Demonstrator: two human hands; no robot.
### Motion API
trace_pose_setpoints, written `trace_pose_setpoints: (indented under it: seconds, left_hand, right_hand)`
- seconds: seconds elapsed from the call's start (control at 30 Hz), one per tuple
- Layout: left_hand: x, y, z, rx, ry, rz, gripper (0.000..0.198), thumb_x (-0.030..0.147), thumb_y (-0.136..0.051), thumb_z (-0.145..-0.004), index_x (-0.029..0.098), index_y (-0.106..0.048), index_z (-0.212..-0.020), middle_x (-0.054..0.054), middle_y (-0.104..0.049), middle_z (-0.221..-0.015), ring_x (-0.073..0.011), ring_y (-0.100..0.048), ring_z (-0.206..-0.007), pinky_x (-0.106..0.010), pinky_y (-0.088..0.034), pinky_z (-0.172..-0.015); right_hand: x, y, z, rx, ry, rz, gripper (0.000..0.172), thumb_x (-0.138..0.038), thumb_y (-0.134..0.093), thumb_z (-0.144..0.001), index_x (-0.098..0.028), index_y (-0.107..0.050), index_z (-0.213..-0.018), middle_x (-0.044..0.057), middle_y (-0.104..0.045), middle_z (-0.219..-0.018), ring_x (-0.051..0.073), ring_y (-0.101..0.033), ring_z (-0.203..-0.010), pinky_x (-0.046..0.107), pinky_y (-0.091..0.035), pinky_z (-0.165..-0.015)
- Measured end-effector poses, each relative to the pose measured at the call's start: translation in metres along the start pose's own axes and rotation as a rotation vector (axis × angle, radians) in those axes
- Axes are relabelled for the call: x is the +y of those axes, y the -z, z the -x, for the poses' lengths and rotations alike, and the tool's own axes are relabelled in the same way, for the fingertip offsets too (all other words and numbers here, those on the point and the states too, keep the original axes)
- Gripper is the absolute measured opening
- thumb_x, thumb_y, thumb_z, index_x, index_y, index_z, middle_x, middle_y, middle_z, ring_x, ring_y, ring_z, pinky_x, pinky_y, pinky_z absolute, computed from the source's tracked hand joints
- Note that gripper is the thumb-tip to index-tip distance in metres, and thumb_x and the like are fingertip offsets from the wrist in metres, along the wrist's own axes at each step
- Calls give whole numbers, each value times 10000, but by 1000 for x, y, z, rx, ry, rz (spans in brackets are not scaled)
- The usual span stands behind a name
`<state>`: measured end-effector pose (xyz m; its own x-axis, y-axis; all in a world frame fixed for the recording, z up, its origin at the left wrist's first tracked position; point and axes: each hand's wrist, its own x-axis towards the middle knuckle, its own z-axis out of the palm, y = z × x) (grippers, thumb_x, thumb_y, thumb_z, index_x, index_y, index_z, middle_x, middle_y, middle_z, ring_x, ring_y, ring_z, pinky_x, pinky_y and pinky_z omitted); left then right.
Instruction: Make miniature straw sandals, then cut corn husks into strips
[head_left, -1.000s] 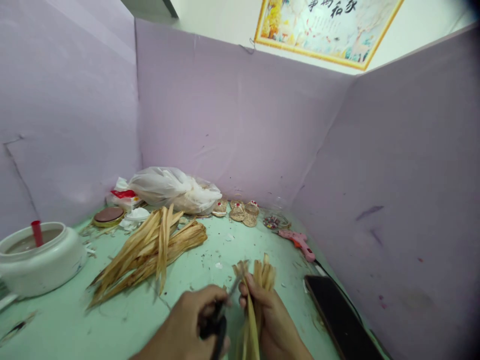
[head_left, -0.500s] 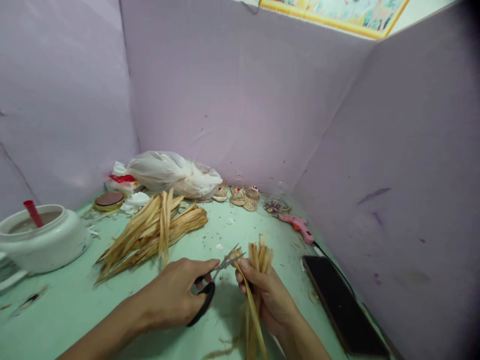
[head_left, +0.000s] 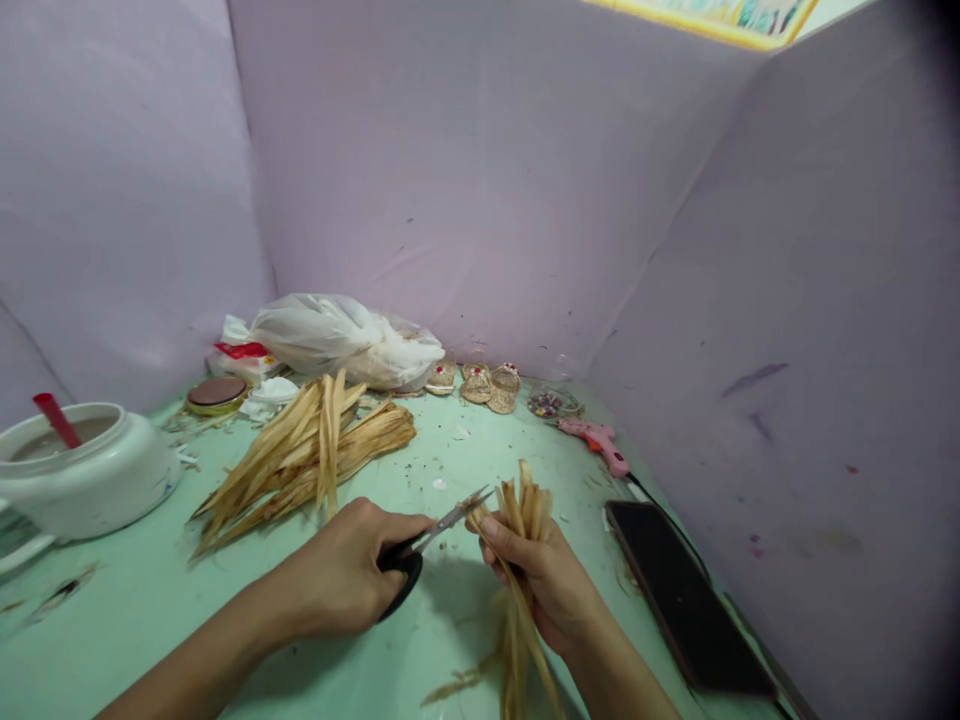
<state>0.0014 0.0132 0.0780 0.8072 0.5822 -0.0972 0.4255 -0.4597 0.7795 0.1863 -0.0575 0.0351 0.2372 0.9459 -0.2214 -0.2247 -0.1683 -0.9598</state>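
Observation:
My left hand point(head_left: 352, 565) is closed around the black handles of a pair of scissors point(head_left: 448, 520). The blades point right and look nearly closed, their tips at the cut end of a dry tan strip. In my right hand point(head_left: 536, 575) is a bunch of dried leaf strips point(head_left: 525, 510), short ends up and long ends hanging toward the table. Thumb and fingers pinch one strip apart from the rest. To the left lies a larger pile of dried leaf strips point(head_left: 300, 460) on the green table.
A white pot point(head_left: 112, 490) with a red stick stands left. Along the back are a plastic bag point(head_left: 345, 340), small woven shoes point(head_left: 476, 383) and a dish of beads point(head_left: 551, 404). A pink glue gun point(head_left: 596, 443) and a phone point(head_left: 686, 600) lie right.
The scissor blades have gone from spread around the strip's end to nearly closed. My right hand has shifted slightly right with the bunch, and the view has tilted a little.

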Motion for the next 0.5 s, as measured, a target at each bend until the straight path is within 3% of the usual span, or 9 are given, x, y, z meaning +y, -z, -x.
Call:
trace_pose_setpoints:
  seconds: [0.2,0.5]
  left_hand:
    - [-7,-6,-3,-93,-37,119,200,140,-389,-697,159,-581,-746,43,-304,-583,-78,-265,-530,-176,-212,-461]
    - [-10,-8,-3,-14,-29,-16,272,139,-421,-702,187,-643,-852,52,-363,-554,-80,-296,-517,-177,-243,-477]
  right_hand:
    - [-5,0,-1,45,17,43,319,-395,-731,-589,-137,-574,-484,-22,-439,-442,63,-335,-416,231,-190,-438]
    - [0,-7,2,-16,41,156,325,-383,-701,-628,-151,-560,-451,-38,-399,-404,72,-316,-421,243,-189,-446]
